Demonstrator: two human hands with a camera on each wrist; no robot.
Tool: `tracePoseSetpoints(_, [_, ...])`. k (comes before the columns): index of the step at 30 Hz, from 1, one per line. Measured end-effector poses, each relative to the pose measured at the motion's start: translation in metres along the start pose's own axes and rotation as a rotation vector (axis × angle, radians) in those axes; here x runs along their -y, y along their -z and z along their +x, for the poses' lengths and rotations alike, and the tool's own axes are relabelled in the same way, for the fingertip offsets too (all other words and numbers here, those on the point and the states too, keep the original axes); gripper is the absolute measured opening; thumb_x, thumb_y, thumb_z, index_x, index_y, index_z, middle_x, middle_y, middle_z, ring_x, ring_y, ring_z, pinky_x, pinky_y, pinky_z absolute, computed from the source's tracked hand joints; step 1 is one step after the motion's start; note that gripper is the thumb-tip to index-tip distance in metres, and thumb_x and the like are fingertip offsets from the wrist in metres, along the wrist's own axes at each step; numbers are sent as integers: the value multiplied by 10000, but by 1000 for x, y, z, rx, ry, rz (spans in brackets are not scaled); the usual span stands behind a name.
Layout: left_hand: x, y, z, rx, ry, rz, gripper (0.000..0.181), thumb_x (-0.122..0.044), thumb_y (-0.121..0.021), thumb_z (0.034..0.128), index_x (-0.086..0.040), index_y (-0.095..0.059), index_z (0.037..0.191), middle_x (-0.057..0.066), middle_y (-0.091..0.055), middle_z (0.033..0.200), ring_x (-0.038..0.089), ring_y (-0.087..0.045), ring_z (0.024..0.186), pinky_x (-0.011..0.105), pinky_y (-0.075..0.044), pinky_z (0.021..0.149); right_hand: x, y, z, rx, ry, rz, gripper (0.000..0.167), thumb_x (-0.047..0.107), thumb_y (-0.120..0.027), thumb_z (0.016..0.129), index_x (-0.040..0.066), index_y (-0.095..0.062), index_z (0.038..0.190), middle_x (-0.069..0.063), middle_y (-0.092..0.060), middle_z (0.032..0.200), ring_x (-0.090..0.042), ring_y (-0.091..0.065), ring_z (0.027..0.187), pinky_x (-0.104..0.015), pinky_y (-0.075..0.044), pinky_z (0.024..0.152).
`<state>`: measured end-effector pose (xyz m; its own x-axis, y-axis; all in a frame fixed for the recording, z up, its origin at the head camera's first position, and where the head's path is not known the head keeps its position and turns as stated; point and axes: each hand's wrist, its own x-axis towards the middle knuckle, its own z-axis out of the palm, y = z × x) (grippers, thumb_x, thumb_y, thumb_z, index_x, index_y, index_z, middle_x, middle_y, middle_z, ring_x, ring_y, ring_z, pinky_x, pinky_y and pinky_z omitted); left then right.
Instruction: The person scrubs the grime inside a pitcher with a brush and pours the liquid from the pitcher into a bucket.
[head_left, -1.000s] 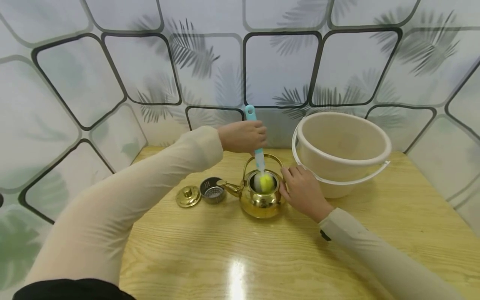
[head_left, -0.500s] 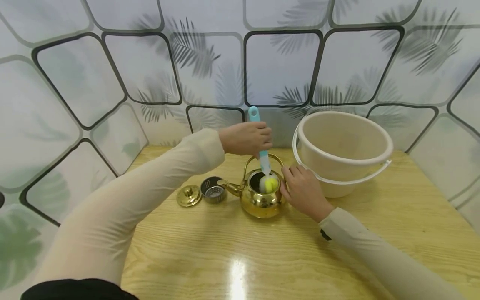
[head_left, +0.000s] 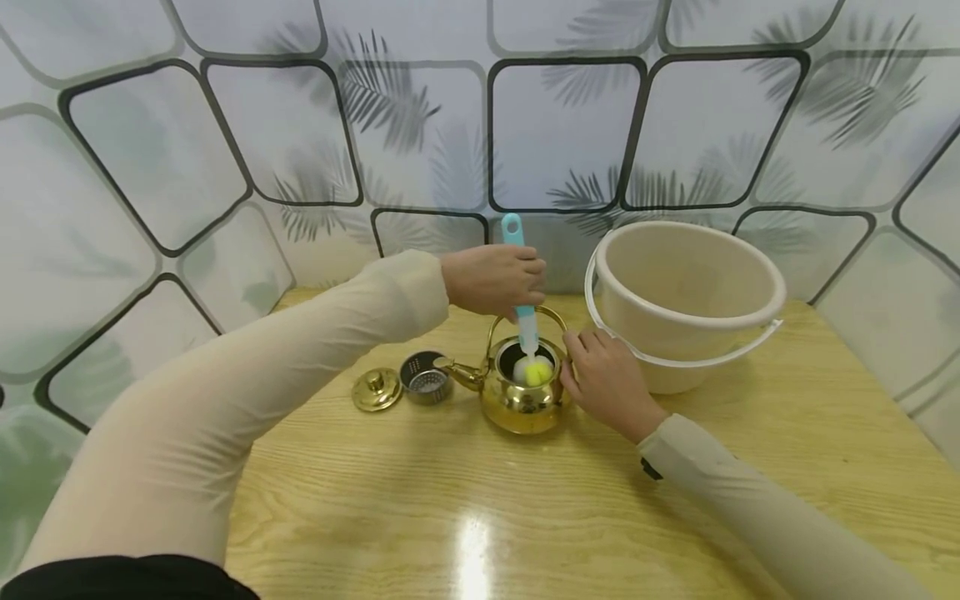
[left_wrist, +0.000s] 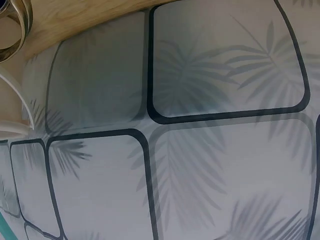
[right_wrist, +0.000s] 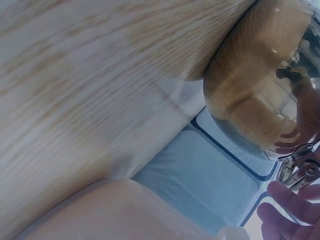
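Note:
My left hand (head_left: 495,279) grips the light-blue handle of a cleaning brush (head_left: 513,230), held nearly upright in the head view. Its yellow-and-white sponge head (head_left: 537,372) sits inside the open mouth of a shiny gold teapot (head_left: 525,410). At the teapot's right side, my right hand (head_left: 611,382) holds it by the rim near the base of the raised handle. The right wrist view shows the teapot's rounded side (right_wrist: 255,85) and bent fingers (right_wrist: 285,205) at the handle joint. The left wrist view misses the left hand.
Left of the spout lie a perforated metal strainer (head_left: 425,382) and the gold lid (head_left: 377,389). A large cream bucket (head_left: 678,354) with a white bail stands behind the right hand. A patterned wall (head_left: 566,133) closes off the back of the wooden table (head_left: 390,508).
The brush handle's top has shifted right. Its sponge head went right inside the teapot, then slightly back and lower. My right hand and the teapot stay in place.

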<state>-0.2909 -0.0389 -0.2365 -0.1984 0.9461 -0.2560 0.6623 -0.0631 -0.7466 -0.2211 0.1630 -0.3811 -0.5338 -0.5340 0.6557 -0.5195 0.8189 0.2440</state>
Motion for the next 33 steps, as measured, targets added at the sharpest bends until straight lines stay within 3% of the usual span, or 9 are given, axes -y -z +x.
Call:
tracePoseSetpoints(7, [1, 6, 0, 40, -52, 15, 511, -545, -464, 903, -186, -559, 1254, 32, -642, 1167, 226, -528, 1123, 340, -358, 992, 1, -1, 0, -9, 6, -11, 175, 140, -626, 786, 21, -519, 858, -93, -513, 667, -245, -513, 573, -328, -419, 491])
tracePoseSetpoints(12, [3, 16, 2, 93, -83, 25, 484, -533, -474, 902, -162, -585, 1191, 37, -641, 1159, 234, -521, 1133, 338, -335, 1004, 1, -1, -1, -14, 10, -4, 156, 134, -604, 794, 21, -513, 852, -88, -505, 660, -239, -498, 559, -322, -402, 481])
tracePoseSetpoints(21, [3, 26, 8, 140, -133, 103, 461, -506, -485, 903, -144, -586, 1169, 32, -636, 1183, 231, -507, 1181, 334, -304, 1052, 1, -1, -1, -2, -1, 13, 146, 127, -586, 802, 19, -518, 873, -87, -511, 678, -231, -500, 573, -316, -399, 489])
tracePoseSetpoints(27, [1, 27, 7, 168, -92, 114, 417, -497, -511, 893, -153, -629, 1096, 8, -665, 1108, 213, -533, 1112, 314, -329, 962, 2, -2, -2, -19, 1, 21, 137, 120, -577, 798, 21, -519, 874, -85, -520, 677, -239, -506, 573, -315, -388, 473])
tracePoseSetpoints(33, [-1, 26, 6, 209, -23, 181, 422, -517, -484, 904, -148, -641, 1038, -16, -678, 998, 163, -496, 899, 285, -294, 821, 1, -4, -1, -38, 13, 31, 144, 119, -581, 791, 17, -527, 877, -84, -553, 685, -243, -530, 600, -329, -421, 497])
